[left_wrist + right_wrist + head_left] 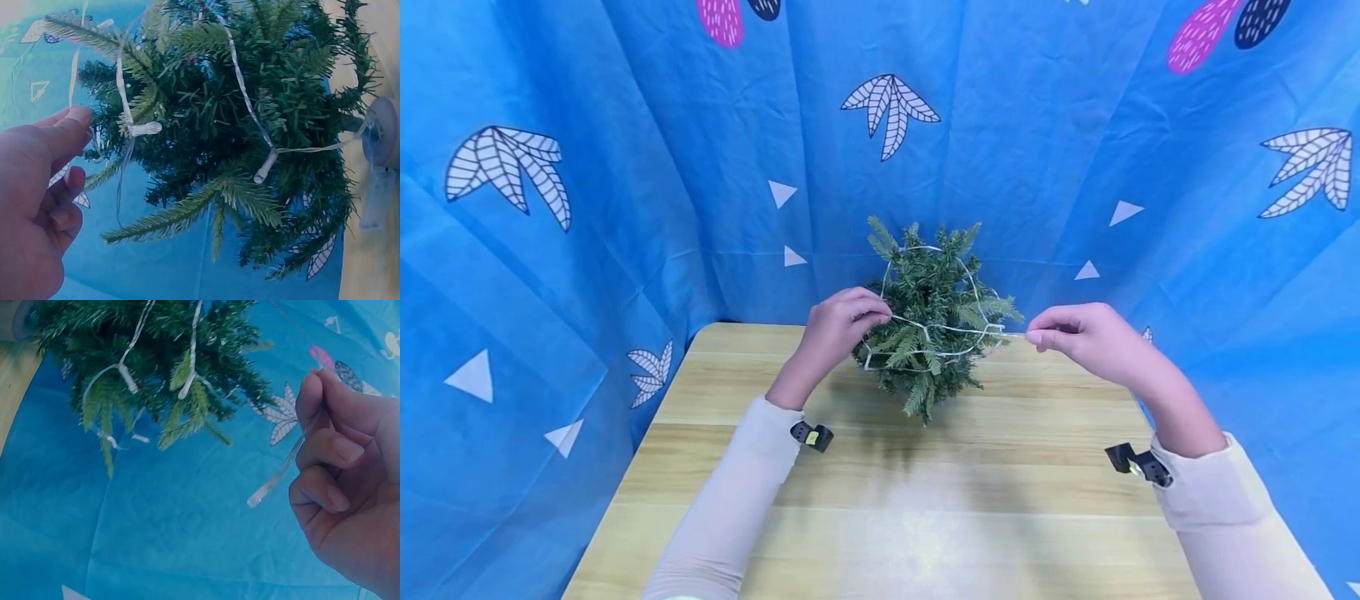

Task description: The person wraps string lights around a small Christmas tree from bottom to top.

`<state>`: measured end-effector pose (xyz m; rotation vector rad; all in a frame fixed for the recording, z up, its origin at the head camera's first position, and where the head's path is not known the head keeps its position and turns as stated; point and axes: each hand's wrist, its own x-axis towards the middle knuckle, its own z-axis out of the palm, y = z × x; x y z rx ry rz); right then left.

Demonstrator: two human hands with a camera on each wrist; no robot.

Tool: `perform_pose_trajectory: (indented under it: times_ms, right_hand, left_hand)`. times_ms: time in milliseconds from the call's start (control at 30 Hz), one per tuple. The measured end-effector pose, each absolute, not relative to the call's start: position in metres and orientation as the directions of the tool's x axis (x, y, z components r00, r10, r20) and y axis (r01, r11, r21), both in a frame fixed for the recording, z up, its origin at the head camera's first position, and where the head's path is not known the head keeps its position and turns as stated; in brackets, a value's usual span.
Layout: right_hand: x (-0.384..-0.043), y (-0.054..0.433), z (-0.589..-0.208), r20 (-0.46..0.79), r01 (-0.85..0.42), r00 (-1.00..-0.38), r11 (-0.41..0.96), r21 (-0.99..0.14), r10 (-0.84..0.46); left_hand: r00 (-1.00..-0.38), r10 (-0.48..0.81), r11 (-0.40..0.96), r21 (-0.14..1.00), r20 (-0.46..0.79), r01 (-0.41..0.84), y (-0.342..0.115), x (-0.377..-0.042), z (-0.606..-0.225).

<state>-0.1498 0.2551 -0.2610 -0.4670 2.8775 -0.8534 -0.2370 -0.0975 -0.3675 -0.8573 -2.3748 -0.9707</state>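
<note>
A small artificial Christmas tree (917,292) stands on the table near its back edge. A string of lights (955,328) with clear wire loops around its branches. My left hand (846,327), at the tree's left side, pinches the wire between thumb and fingertips. On the right, clear of the branches, my right hand (1093,340) pinches another part of the wire, and the stretch between both hands crosses the tree's front. In the right wrist view a small clear bulb (255,498) dangles below the pinching fingers. Two bulbs, one at the left (145,129), show against the needles in the left wrist view.
The light wooden table (880,500) reaches toward me. Behind it and at both sides hangs a blue curtain (700,125) printed with leaves and triangles. In the left wrist view the tree's round base (382,131) shows at the right edge.
</note>
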Motion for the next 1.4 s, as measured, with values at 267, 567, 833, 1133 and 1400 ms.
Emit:
perform_pose_trajectory:
  times_ms: [267, 567, 833, 1133, 1400]
  right_hand:
    - [-0.152, 0.253, -0.258, 0.064, -0.173, -0.983, 0.762, -0.624, -0.170]
    - [-0.176, 0.262, -0.268, 0.079, -0.073, -0.997, 0.685, -0.725, -0.023]
    - [-0.204, 0.258, -0.274, 0.111, -0.060, -0.993, 0.681, -0.730, 0.030]
    - [-0.244, 0.229, -0.268, 0.147, -0.049, -0.985, 0.682, -0.730, 0.087]
    - [-0.270, 0.194, -0.255, 0.148, -0.028, -0.982, 0.696, -0.717, 0.113]
  left_hand:
    - [-0.827, 0.296, 0.574, 0.603, 0.478, 0.554, -0.090, -0.242, -0.357]
    - [-0.844, 0.322, 0.658, 0.540, 0.429, 0.525, -0.077, -0.248, -0.357]
    - [-0.860, 0.329, 0.701, 0.509, 0.391, 0.500, -0.074, -0.250, -0.362]
    - [-0.838, 0.321, 0.709, 0.475, 0.442, 0.522, -0.066, -0.251, -0.364]
    - [-0.832, 0.279, 0.703, 0.488, 0.480, 0.517, -0.059, -0.251, -0.364]
